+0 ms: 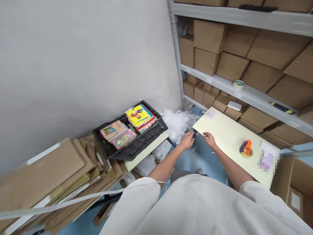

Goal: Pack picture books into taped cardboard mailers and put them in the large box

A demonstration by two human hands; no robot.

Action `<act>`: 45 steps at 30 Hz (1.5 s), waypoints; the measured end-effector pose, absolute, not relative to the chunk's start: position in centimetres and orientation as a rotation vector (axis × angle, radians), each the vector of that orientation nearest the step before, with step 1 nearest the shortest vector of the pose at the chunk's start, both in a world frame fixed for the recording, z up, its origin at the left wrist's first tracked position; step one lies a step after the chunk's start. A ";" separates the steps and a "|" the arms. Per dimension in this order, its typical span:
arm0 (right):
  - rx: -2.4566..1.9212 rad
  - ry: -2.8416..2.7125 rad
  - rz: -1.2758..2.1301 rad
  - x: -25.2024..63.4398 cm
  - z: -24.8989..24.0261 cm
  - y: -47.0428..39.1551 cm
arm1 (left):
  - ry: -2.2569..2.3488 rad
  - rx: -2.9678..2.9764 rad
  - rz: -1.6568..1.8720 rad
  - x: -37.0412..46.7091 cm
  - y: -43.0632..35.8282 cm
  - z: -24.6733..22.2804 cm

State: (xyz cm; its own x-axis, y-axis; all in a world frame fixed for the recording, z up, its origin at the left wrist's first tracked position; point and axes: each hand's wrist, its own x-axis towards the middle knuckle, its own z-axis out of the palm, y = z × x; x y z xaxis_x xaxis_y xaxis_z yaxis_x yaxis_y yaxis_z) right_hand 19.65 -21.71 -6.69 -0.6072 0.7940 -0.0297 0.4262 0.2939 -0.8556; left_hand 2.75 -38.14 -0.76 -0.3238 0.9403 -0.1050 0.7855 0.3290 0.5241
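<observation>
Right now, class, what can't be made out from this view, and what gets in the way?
All in the head view:
- Right hand: whether its fingers hold anything; too small and blurred.
- Purple patch on the table: its print, pixelated.
- Lower books: covers hidden by the yellow book.
- Flat cardboard: cut off by the left edge.
- Open box: cut off by the right edge.

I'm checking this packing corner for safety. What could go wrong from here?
1. The white strap passes across the flattened cardboard toward the left sleeve, so it might snag when that arm moves.
2. White paper lies heaped beyond the left hand; stepping onto it could cause a slip.
3. A tape roll sits near the front edge of the shelf and might fall if knocked.
</observation>
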 end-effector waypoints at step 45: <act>0.249 -2.896 0.760 -19.8 4.7 -79.8 | 3.217 0.332 0.603 -16.6 -102.7 5.9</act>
